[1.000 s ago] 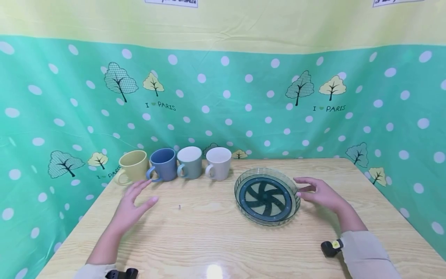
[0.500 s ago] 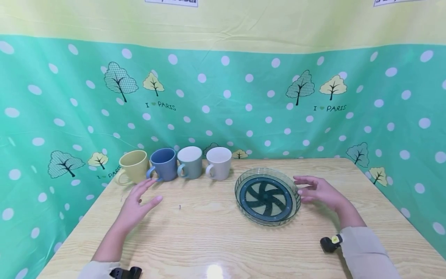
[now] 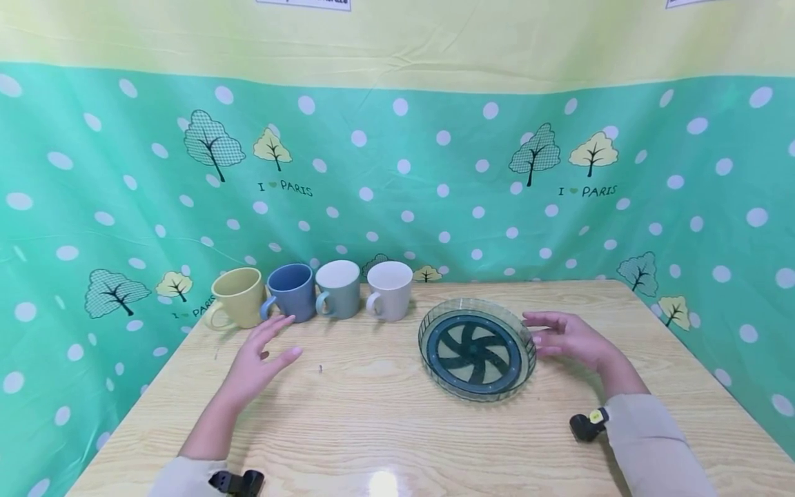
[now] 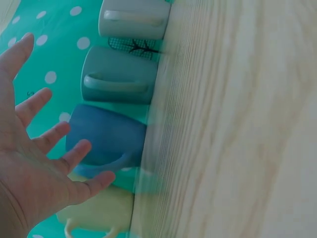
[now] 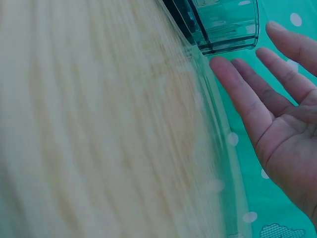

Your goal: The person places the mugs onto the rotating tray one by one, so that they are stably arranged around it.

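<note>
Two mugs (image 4: 111,136) half-cropped, left hand (image 4: 29,163) overlapping blue one.

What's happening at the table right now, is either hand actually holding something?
Neither hand holds anything. The left hand hovers open over the wooden table, fingers spread, nearest the blue mug in a row of four with the yellow mug, the grey-green mug and the white mug. The right hand is open beside the round clear dish with a dark pinwheel base, close to its rim; contact cannot be told.

Spread left hand (image 4: 29,163) near blue mug (image 4: 106,136)
</note>
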`<state>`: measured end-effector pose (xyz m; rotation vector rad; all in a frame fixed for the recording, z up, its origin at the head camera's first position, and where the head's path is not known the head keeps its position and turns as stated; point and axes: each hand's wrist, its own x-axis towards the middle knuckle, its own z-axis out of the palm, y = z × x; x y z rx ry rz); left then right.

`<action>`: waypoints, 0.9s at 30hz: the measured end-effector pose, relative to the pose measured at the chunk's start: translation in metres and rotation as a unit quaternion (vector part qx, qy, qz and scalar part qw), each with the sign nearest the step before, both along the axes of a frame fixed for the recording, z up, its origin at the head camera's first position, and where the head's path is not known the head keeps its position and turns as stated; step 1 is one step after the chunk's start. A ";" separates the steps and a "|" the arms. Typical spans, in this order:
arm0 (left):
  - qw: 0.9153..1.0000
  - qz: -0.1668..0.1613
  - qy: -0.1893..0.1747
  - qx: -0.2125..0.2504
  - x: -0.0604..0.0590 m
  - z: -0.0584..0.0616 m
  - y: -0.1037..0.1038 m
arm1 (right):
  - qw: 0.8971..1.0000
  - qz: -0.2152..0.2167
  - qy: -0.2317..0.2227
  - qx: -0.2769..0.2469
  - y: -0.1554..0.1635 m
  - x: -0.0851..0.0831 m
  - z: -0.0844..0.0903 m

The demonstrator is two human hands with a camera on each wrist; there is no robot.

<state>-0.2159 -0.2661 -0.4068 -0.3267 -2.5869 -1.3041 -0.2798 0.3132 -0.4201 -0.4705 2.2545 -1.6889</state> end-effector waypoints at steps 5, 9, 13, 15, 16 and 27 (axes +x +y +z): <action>1.000 -0.003 0.001 0.014 -0.003 0.000 0.007 | 1.000 -0.001 -0.009 -0.019 0.000 -0.004 -0.002; 1.000 -0.010 0.000 0.021 -0.006 0.000 0.013 | 1.000 -0.001 -0.016 -0.025 0.001 -0.006 -0.004; 0.999 -0.017 -0.003 0.027 -0.008 -0.001 0.020 | 1.000 0.000 -0.008 -0.022 0.002 -0.007 -0.007; 0.999 -0.020 -0.004 0.035 -0.010 -0.001 0.023 | 1.000 0.001 -0.004 -0.020 0.002 -0.008 -0.007; 0.999 -0.021 -0.003 0.039 -0.010 -0.002 0.024 | 1.000 0.002 -0.003 -0.020 0.002 -0.009 -0.008; 0.997 -0.026 0.004 0.078 -0.018 -0.001 0.039 | 1.000 0.010 0.001 -0.004 0.004 -0.010 -0.010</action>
